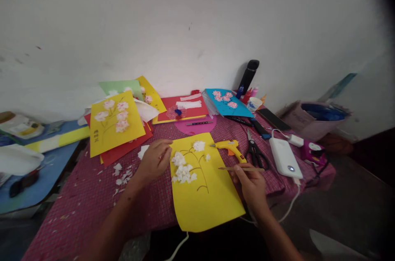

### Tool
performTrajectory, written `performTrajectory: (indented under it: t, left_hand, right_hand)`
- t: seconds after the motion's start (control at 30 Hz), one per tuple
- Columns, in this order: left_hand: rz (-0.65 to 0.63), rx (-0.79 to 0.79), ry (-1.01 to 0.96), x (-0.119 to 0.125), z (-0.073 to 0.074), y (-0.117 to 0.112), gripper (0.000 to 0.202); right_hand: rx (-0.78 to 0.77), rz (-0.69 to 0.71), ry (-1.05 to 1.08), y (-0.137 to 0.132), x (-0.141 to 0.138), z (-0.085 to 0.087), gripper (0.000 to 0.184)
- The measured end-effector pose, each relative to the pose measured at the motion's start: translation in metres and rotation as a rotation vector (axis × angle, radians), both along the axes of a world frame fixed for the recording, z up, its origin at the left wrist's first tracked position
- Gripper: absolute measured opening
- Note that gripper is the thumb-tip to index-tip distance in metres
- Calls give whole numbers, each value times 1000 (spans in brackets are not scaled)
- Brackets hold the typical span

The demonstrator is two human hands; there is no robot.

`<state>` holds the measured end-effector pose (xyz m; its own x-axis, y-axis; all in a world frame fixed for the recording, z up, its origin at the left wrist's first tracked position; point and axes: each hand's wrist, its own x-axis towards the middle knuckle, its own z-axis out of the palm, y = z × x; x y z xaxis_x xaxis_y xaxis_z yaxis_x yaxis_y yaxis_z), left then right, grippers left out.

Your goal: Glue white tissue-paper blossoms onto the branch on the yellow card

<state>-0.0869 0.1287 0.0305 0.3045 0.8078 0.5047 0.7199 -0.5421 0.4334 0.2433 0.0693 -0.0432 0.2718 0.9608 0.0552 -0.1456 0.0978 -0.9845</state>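
A yellow sheet (pixel 206 207) lies before me, with drawn brown branches and crumpled white paper blossoms (pixel 182 168) on its left and top. At its upper left edge is my left hand (pixel 156 160), fingers loosely bent with a gap to the thumb; nothing shows in it. A thin wooden stick (pixel 226 168) with a pointed left end is held by my right hand (pixel 250 182) over the sheet's right edge. Near its top right lies a yellow glue gun (pixel 230 145), its nozzle close to one blossom. Black-handled scissors (pixel 256 154) rest beside the glue gun.
White paper scraps (pixel 123 176) lie left of my arm. Finished flower cards (pixel 117 123) and a blue card (pixel 228 102) stand toward the wall. A white power bank (pixel 285 158) with cables, a paper cup (pixel 254 104) and a black bottle (pixel 249 73) are at right.
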Motion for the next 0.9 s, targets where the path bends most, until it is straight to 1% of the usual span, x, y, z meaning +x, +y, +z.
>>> performTrajectory:
  t: [0.07,0.1,0.2,0.27,0.47,0.7,0.83,0.9]
  left_hand:
    - [107,52,-113,-10,-10,1,18]
    - [137,69,-136,-13,-16,1,19]
    - [153,79,-106,-17,-29,-1,20]
    - [148,70,-75,-18,-32,-2,20]
    - [157,55,-58,-17,-33,-2,19]
    - [105,43,-71,-16,-39,-2,23]
    - [16,-2,-179,-16,-35,-6,23]
    - [35,-46,-329,-15,-33,-9,21]
  right_hand:
    - [2,-8,-5,0,0,-1,21]
    - [4,-13,-14,0,0,-2,21]
    - [-8,-12,-53,-1,2,-2,20]
    - [-21,-10,-70,-2,3,-2,20]
    - [-12,-11,-127,-3,3,-3,19]
    - [-44,-31,-183,-4,3,-1,24]
    - [-64,-25,-145,-4,1,3,26]
    - [-69,-35,-148,-4,0,4,27]
